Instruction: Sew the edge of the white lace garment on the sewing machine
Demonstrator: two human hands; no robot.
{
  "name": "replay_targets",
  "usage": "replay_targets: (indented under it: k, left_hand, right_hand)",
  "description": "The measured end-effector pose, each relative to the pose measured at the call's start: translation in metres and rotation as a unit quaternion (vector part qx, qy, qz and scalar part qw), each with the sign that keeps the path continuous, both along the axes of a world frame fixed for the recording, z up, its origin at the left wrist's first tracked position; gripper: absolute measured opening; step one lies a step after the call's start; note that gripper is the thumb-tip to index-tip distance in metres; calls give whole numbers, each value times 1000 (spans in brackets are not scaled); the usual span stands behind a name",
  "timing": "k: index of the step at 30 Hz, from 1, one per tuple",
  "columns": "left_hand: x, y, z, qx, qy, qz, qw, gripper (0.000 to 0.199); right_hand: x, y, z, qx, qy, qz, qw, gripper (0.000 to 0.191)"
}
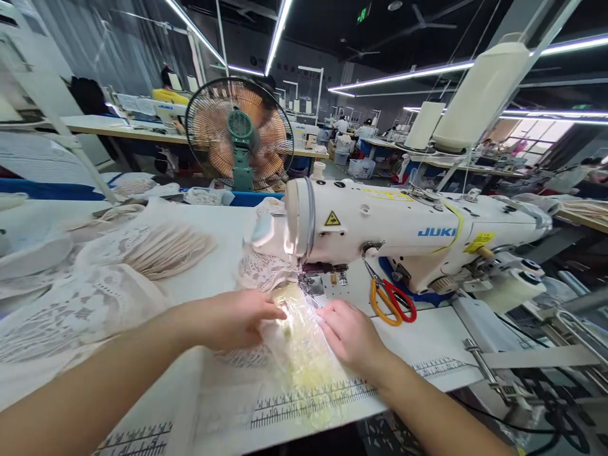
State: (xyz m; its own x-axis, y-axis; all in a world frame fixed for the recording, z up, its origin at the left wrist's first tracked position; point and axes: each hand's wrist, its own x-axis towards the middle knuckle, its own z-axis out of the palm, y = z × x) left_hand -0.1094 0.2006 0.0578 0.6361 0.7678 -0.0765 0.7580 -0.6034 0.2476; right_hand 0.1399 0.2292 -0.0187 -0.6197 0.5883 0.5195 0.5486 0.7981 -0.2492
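Observation:
A white JUKI sewing machine (380, 218) stands before me, its needle area lit. White lace fabric (266, 269) lies at the left of the presser foot and passes under my left hand (237, 320). The fingers of that hand are curled, with thumb and forefinger closed on the lace. To the right, my right hand (354, 335) is closed in a pinch just in front of the presser foot; what its fingertips hold is too small to make out. Between both hands, clear yellowish tape (304, 361) covers the table surface.
Scissors (392, 301) with orange and red handles lie right of the needle area. More lace pieces (95, 291) are heaped on the left of the table. A printed ruler (308, 405) runs along the front edge. Behind stand a fan (240, 133) and thread cones (479, 95).

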Motion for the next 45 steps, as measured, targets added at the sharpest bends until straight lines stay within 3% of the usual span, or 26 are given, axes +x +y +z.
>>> replay_targets:
  k: [2,5,7,9,11,13,17,19,22,25,28,35,40,45]
  left_hand:
    - [11,-1,-5,-11,-25,49,998,13]
    - [23,8,-12,-102,-166,160,968,28]
    - [27,15,-13,-155,-265,218,927,37]
    - [29,23,-13,-161,-330,259,893,39]
    - [30,29,-17,-152,-346,286,881,38]
    - [30,35,-22,-122,-312,293,896,36]
    - [25,40,-35,-29,-241,283,928,18]
    - [21,38,-39,5,-212,272,939,22]
    - [20,35,-43,83,-77,200,973,28]
    - [23,34,-43,133,58,150,978,33]
    - [28,36,-41,135,94,155,974,37]
    - [35,44,-40,66,106,208,970,40]
    - [37,45,-38,41,94,213,972,40]
    - [38,47,-37,41,97,213,971,41]
  right_hand:
    - [1,-4,5,-50,27,9,998,26]
    - [0,-19,10,-188,74,-1,979,27]
    - [-3,-34,11,-280,113,7,953,44]
    - [-9,-49,9,-333,133,64,931,67]
    - [-20,-60,8,-338,111,133,925,73]
    - [-31,-63,8,-329,71,149,930,63]
    - [-43,-56,13,-350,73,44,933,29]
    - [-42,-51,14,-344,82,4,935,16]
    - [-37,-46,14,-334,76,-26,939,25]
    - [-33,-43,14,-335,69,-48,939,24]
    - [-31,-40,14,-342,58,-59,936,21]
    - [-26,-32,17,-379,53,-55,922,24]
    - [-24,-29,23,-380,34,-52,923,30]
    - [-24,-27,26,-398,8,-80,914,19]
